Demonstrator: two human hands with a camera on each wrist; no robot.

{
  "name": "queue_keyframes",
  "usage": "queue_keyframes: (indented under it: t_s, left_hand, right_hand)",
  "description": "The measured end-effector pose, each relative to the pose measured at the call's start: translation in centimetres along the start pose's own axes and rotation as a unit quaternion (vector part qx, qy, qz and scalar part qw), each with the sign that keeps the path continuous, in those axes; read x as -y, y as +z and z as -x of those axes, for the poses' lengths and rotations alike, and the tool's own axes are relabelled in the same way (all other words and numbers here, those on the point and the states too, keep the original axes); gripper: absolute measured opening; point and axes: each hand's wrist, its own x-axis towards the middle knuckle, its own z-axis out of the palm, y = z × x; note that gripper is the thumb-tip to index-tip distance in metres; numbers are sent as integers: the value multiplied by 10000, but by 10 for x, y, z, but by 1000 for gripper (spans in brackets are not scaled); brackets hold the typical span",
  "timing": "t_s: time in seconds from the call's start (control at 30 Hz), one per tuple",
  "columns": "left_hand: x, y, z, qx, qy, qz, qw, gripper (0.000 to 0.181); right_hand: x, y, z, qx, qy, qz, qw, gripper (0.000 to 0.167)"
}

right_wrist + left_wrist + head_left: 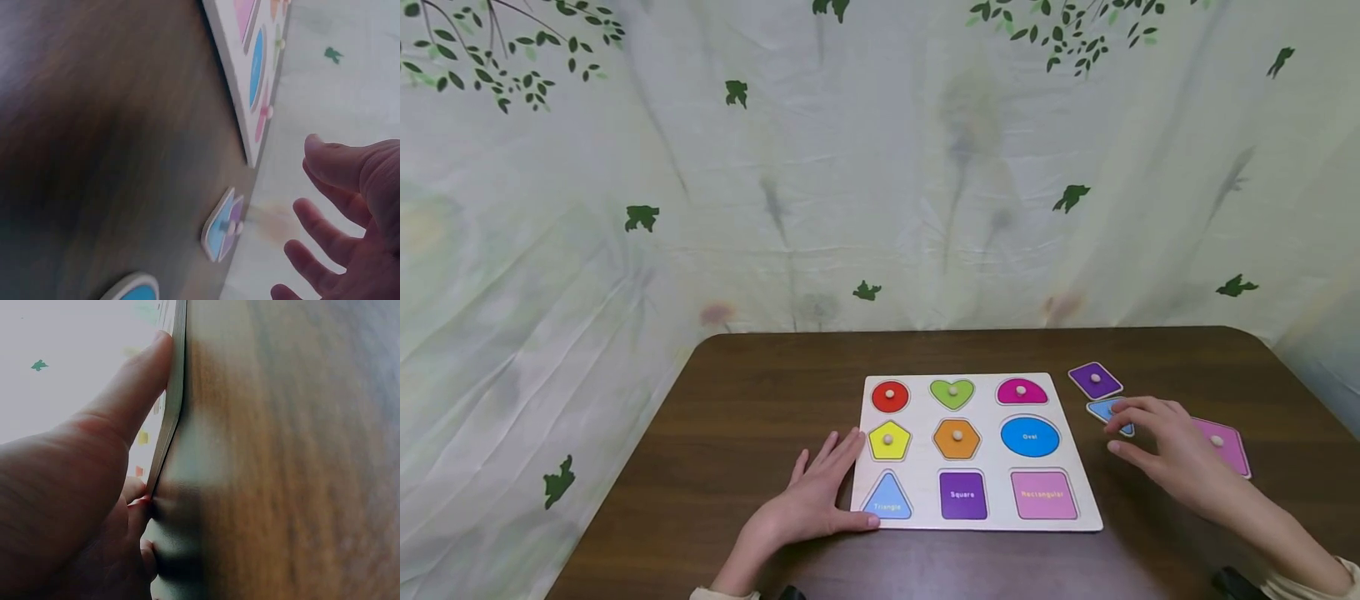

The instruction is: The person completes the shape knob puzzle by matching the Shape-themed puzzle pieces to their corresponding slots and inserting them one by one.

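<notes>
A white shape board (922, 417) lies on the table, with red, green, magenta, yellow and orange knobbed pieces in its upper rows. Its oval, triangle, square and rectangle places show printed words and no knobs. My left hand (808, 500) rests at the board's left edge, thumb on the lower left corner; in the left wrist view the thumb (134, 387) lies along the edge. Over the blue triangle piece (1103, 409) hovers my right hand (1176, 454), fingers spread and bent, partly covering it. The right wrist view shows that hand (350, 212) holding nothing, apart from the blue piece (217, 226).
A purple square piece (1096, 380) lies right of the board's upper corner. Beyond my right hand is a pink rectangle piece (1225, 448). The right wrist view shows part of a blue rounded piece (140, 292). A patterned curtain (880, 167) hangs behind the table.
</notes>
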Motion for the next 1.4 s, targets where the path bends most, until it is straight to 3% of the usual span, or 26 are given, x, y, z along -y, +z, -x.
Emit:
queue_keyframes:
  t_s: [0.23,0.4,0.83,1.1,1.2,1.3,1.4]
  left_hand:
    - [1,-1,0,-24,68,-61,10000,111]
    - [1,-1,0,-34,75,-86,9999,111]
    - [1,-1,0,-47,79,-165,9998,110]
    - [1,-1,0,-34,50,-133,9999,110]
    - [1,-1,1,-37,65,-122,9999,111]
    - [1,0,1,-65,130,-140,9998,111]
    - [2,0,2,-91,174,-172,9997,111]
  right_hand:
    - [-11,-9,11,-84,-88,255,9996,29]
    - [-16,-13,16,14,114,407,9991,27]
    - [-35,-16,39,195,487,165,9985,28]
    - [-54,-18,59,-222,123,234,9994,37]
    - [-58,-22,65,-41,451,360,9983,37]
    - [-60,-26,70,387,1047,580,9921,37]
    - [-64,-28,76,633,1378,655,9863,40]
